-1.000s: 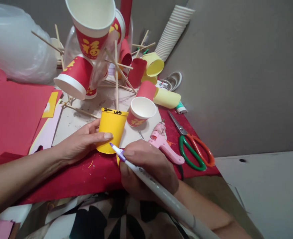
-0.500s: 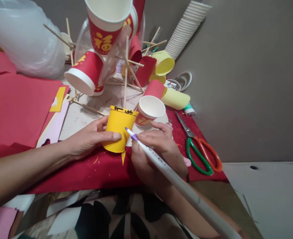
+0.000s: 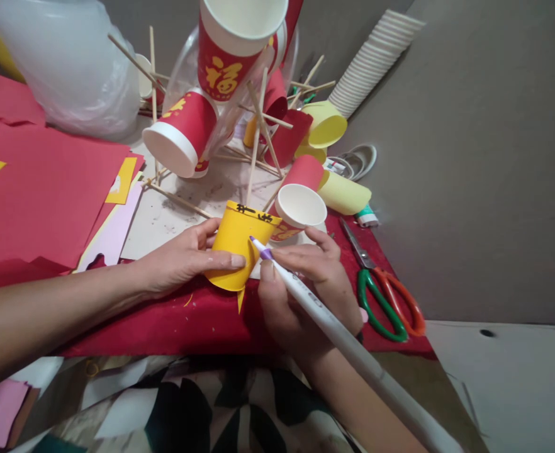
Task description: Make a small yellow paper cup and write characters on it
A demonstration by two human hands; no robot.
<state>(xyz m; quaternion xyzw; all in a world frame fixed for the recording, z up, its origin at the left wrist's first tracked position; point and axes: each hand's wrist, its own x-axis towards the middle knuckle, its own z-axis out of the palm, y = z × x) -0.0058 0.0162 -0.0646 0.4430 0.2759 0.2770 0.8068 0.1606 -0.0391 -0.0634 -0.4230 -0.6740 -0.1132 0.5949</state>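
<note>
My left hand [image 3: 190, 261] is closed around a yellow paper-covered cup [image 3: 234, 242], its thumb pressed across the front. Black markings run along the cup's top band, and a yellow pointed scrap [image 3: 241, 301] shows below its base. My right hand [image 3: 308, 292] grips a white marker [image 3: 325, 318] with a purple collar. The marker's purple tip is at the right part of the yellow surface; whether it touches, I cannot tell. Just behind my right fingers stands a red and white paper cup [image 3: 301, 206].
Scissors [image 3: 376, 277] with green and orange handles lie at the right. Wooden sticks [image 3: 258, 132], stacked red cups [image 3: 225, 63] and yellow paper rolls [image 3: 346, 192] crowd the back. Red paper sheets [image 3: 46, 201] cover the left, beside a plastic bag [image 3: 74, 69].
The whole view has shifted, so most things appear farther right. Both hands keep their hold, and the marker tip stays close to the same spot on the yellow cup.
</note>
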